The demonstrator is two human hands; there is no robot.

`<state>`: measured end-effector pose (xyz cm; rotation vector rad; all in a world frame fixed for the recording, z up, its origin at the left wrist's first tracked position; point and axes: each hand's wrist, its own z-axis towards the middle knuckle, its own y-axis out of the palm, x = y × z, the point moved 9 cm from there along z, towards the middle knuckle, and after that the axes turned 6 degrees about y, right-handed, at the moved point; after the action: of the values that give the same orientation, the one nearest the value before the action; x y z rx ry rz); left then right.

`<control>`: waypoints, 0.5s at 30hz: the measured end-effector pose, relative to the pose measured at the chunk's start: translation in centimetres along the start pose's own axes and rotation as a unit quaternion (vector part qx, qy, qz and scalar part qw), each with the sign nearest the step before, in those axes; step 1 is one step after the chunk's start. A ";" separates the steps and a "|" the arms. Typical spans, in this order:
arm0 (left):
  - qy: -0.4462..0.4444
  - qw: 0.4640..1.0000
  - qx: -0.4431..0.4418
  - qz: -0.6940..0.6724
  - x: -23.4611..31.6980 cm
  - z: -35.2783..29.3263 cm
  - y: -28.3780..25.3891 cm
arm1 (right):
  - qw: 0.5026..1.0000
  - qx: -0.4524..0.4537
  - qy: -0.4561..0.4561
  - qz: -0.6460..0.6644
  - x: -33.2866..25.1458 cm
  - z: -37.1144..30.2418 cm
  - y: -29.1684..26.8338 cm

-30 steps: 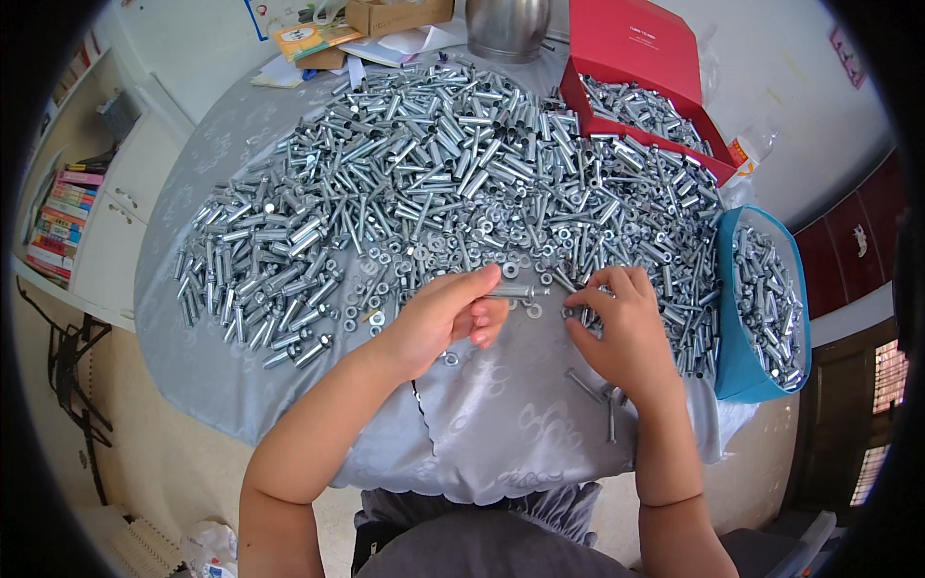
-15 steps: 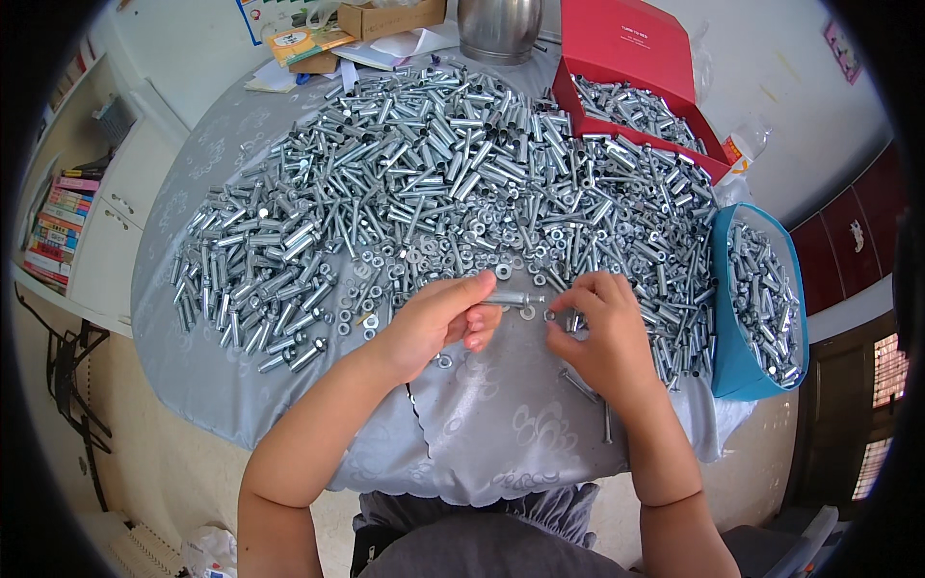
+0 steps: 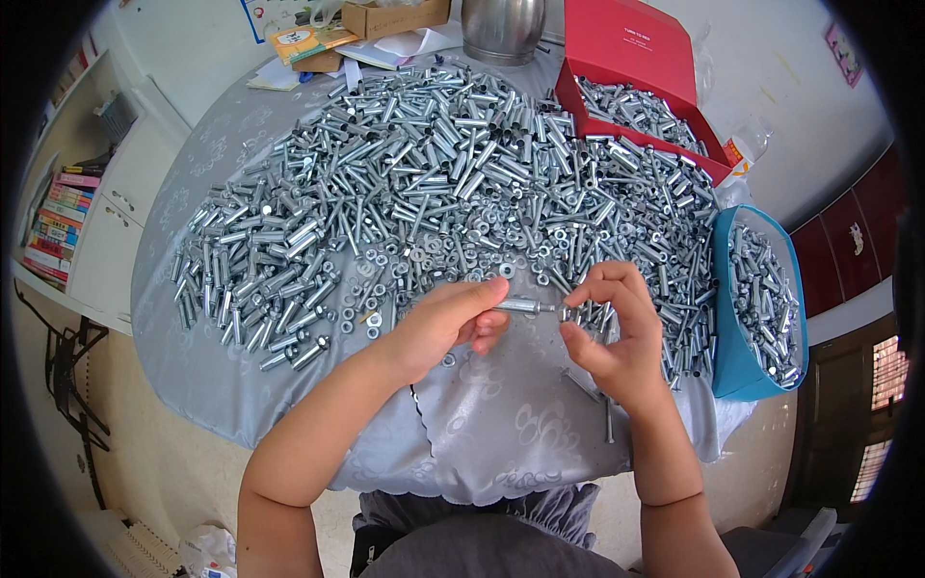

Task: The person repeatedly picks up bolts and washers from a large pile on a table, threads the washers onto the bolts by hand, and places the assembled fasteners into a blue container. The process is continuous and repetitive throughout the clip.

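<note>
My left hand (image 3: 438, 329) is closed around a silver expansion bolt (image 3: 521, 305), its thumb on top and the threaded end pointing right. At that end my right hand (image 3: 624, 337) pinches a small hex nut (image 3: 567, 313) between thumb and forefinger. The nut is at the bolt's tip; whether it sits on the thread cannot be made out. Beyond both hands lies a big heap of metal sleeves and bolts (image 3: 424, 144). Loose washers (image 3: 374, 319) and nuts are scattered by my left hand. Two thin bolts (image 3: 609, 421) lie under my right wrist.
A grey patterned cloth (image 3: 482, 424) covers the round table. At the back right stands an open red box (image 3: 631, 48) of bolts; a blue fabric bin (image 3: 737, 356) of bolts is at the right edge. A metal pot (image 3: 501, 29) and a cardboard box (image 3: 395, 16) stand behind.
My right hand has shifted slightly right, and the nut now meets the bolt's tip. More of the bolt's threaded end sticks out to the right of my left hand.
</note>
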<state>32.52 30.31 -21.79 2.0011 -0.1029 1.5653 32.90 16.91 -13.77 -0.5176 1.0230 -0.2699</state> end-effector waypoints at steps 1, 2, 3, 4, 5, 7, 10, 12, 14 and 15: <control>0.000 1.000 -0.001 -0.003 0.0 0.0 0.1 | 1.000 0.000 -0.001 0.000 0.0 0.0 0.0; -0.002 1.000 0.000 -0.003 -0.1 0.0 0.1 | 1.000 0.000 -0.001 0.000 -0.1 0.0 0.1; -0.004 1.000 0.001 -0.003 -0.2 0.0 0.1 | 1.000 -0.001 0.002 0.003 -0.1 0.0 0.1; -0.006 1.000 0.001 -0.003 -0.3 0.0 0.1 | 1.000 -0.001 0.005 0.006 0.0 -0.1 0.1; -0.004 1.000 -0.003 -0.003 -0.3 0.1 0.2 | 1.000 -0.001 0.009 0.009 0.0 -0.1 0.1; -0.001 1.000 -0.008 -0.002 -0.3 0.0 0.0 | 1.000 -0.003 0.006 0.016 0.0 0.0 0.2; 0.000 1.000 -0.009 -0.001 -0.3 0.0 0.1 | 1.000 -0.010 0.000 0.024 -0.1 -0.1 0.5; -0.002 1.000 -0.013 -0.003 -0.4 0.0 0.2 | 0.999 -0.018 0.005 0.032 -0.1 -0.2 0.7; -0.001 1.000 -0.020 -0.008 -0.3 0.1 0.4 | 0.999 -0.026 0.018 0.042 0.1 -0.3 0.9; 0.000 1.000 -0.022 -0.012 -0.4 0.0 0.4 | 0.998 -0.034 0.016 0.054 0.2 -0.3 1.1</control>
<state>32.27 29.87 -21.96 1.9619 -0.1113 1.5354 32.69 17.72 -14.61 -0.5180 1.0910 -0.1485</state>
